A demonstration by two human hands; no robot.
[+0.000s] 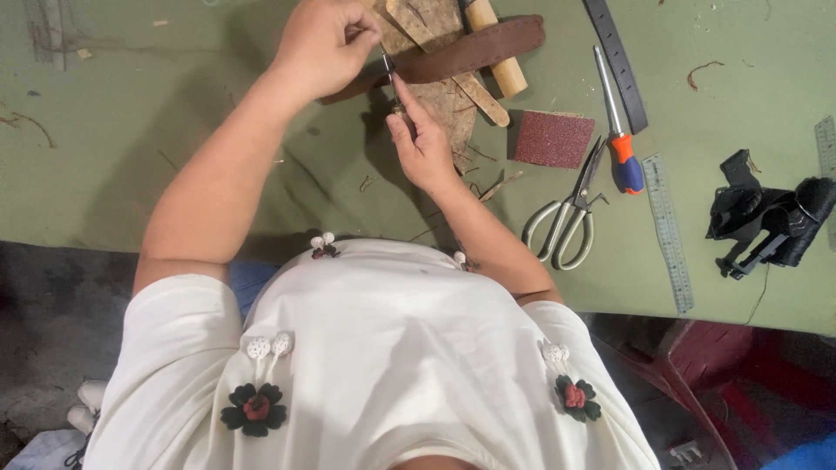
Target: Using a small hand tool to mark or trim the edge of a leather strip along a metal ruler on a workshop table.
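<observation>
Two hands at 12 o'clock, left hand (pixel 326 43) pinching brown strap (pixel 475 50), right hand (pixel 422 139) gripping awl (pixel 394 85), green table (pixel 174 130), scissors (pixel 570 218) at 3.

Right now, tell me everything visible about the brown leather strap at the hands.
The brown leather strap is long, dark reddish-brown, with a rounded end and a stitched edge line. It lies slanted across a worn cork-like pad and a wooden handle on the green table. The left hand grips near its lower end, where the right hand holds a thin metal tool against it.

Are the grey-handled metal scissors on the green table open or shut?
Shut: the grey-handled metal scissors lie flat, blades together, handle loops nearly touching.
</observation>
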